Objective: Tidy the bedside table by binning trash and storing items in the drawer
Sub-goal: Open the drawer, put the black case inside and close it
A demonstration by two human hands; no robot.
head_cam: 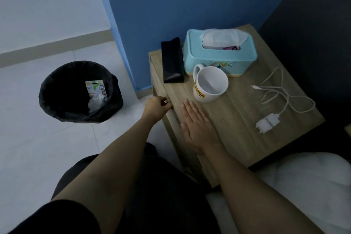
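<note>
A wooden bedside table (237, 119) stands against the blue wall. My left hand (156, 107) curls its fingers around the upper edge of the drawer front (171, 119) at the table's left side. My right hand (197, 125) lies flat on the tabletop, palm down and fingers apart, holding nothing. On top sit a black glasses case (171, 61), a light blue tissue box (220, 53), a white mug (209, 83) and a white charger with its cable (271, 104). A black-lined bin (79, 91) on the floor to the left holds a packet and crumpled paper.
White tiled floor (38, 148) lies left of the table around the bin. A white pillow or bedding (303, 186) is at the lower right. My dark-clothed legs fill the bottom middle. A dark headboard rises to the right of the table.
</note>
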